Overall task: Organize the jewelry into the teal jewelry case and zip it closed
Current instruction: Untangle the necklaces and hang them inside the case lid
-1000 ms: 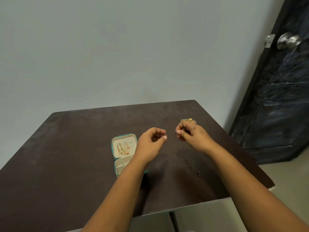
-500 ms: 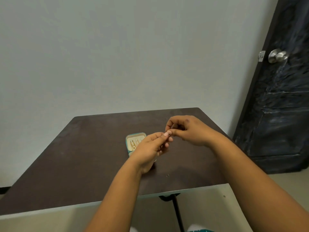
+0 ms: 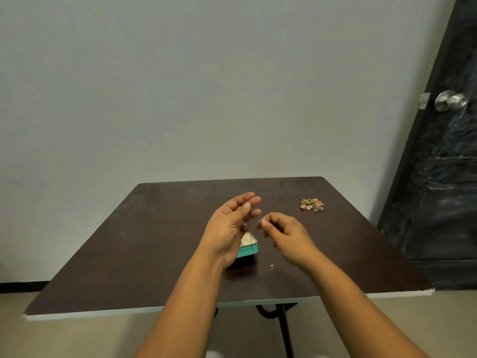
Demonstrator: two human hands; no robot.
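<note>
Teal jewelry case (image 3: 248, 248) open on dark table (image 3: 144, 244), mostly hidden behind left hand (image 3: 230, 228), fingers spread apart, possibly a thin chain dangling, right hand (image 3: 284, 233) just beside, fingertips pinched together, jewelry pile (image 3: 311, 204) well apart toward far right corner, tiny gold piece (image 3: 271, 266) near case.

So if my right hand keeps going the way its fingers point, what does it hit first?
Probably the left hand: the right hand has its fingertips aimed left at it, just above the teal case. Depth is unclear.

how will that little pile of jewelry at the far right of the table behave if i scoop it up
The jewelry pile looks like many small loose pieces, so it will probably scatter or snag rather than lift as one. Each piece seems tiny, likely light and easy to drop on the table.
</note>
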